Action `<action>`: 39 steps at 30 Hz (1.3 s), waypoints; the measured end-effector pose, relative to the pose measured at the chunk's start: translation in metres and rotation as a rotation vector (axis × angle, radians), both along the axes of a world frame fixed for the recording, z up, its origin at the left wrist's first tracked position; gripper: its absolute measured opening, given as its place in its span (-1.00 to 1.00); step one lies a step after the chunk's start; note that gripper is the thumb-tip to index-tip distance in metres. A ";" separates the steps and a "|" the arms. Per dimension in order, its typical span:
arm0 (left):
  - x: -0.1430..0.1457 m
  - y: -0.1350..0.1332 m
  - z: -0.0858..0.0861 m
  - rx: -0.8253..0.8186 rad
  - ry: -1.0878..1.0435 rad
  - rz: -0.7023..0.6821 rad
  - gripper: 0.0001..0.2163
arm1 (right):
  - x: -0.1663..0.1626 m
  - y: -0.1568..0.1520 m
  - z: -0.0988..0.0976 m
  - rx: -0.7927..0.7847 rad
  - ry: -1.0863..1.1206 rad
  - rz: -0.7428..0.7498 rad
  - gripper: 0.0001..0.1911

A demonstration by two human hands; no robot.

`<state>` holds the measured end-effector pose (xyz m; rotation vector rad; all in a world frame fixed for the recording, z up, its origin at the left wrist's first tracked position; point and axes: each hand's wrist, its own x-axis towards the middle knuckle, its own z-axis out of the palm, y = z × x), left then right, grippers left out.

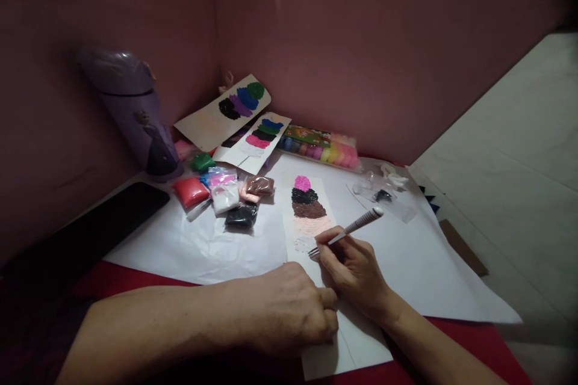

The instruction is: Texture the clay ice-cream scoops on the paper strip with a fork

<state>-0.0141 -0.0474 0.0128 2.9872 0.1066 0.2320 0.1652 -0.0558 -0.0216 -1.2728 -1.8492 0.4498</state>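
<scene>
My right hand (352, 267) grips a fork (356, 227) with a ridged handle, its tines pressed to the white clay patch (304, 244) on a long white card strip (356, 343). Above that patch, the strip carries bands of peach (311, 226), brown (309, 210) and black clay (304, 195), with a pink blob (302, 183) at the top. My left hand (300, 310) is a closed fist resting on the strip's lower part; its palm side is hidden, so I cannot see what it may hold.
Small clay packets, including red (190, 192), white (224, 197) and black (241, 215), lie left of the strip. Behind are two decorated cards (203, 123) and a clay pack (320, 147). A purple bottle (135, 114), dark phone (103, 222) and clear plastic container (397, 207) flank the white sheet (419, 271).
</scene>
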 end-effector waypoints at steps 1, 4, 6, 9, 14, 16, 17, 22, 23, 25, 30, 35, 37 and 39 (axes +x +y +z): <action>0.000 0.000 0.000 0.000 0.000 -0.001 -0.94 | 0.000 0.000 0.000 -0.003 -0.004 0.004 -0.92; 0.000 0.000 0.001 0.002 0.010 -0.002 -0.96 | -0.001 0.000 0.002 0.005 -0.011 0.014 -0.91; 0.001 0.000 0.001 0.004 0.017 -0.001 -0.95 | -0.001 0.000 0.002 0.008 -0.008 0.013 -0.91; 0.001 0.000 0.001 0.001 0.003 -0.005 -0.95 | -0.001 -0.001 0.002 0.010 0.020 -0.005 -0.92; 0.000 0.000 0.001 0.000 -0.018 -0.004 -0.95 | -0.002 -0.001 0.002 0.021 -0.004 -0.033 -0.92; 0.000 0.000 0.001 0.005 -0.008 -0.004 -0.95 | -0.002 -0.001 0.003 0.022 -0.023 -0.028 -0.91; 0.000 0.000 0.001 0.007 -0.001 -0.005 -0.95 | -0.002 0.000 0.003 0.019 -0.026 -0.023 -0.91; 0.000 0.001 0.001 0.007 0.020 -0.005 -0.92 | -0.002 0.000 0.002 -0.001 0.002 0.009 -0.92; 0.000 0.001 0.001 0.006 0.023 -0.003 -0.92 | -0.001 0.000 0.002 -0.005 0.008 0.013 -0.92; 0.000 0.001 0.001 0.003 0.033 -0.001 -0.93 | -0.001 0.000 0.002 -0.016 0.013 0.017 -0.92; 0.000 0.001 0.002 0.007 0.046 -0.006 -0.94 | -0.002 0.001 0.002 -0.041 0.016 0.023 -0.92; 0.001 0.001 -0.001 0.006 0.034 -0.008 -0.93 | -0.001 0.000 0.002 -0.036 0.003 0.026 -0.92; 0.001 0.001 -0.002 0.007 0.028 -0.008 -0.93 | -0.001 0.001 0.002 -0.026 0.000 0.033 -0.91; 0.002 0.001 -0.002 0.017 0.026 -0.007 -0.93 | -0.001 0.001 0.002 -0.019 0.000 0.041 -0.91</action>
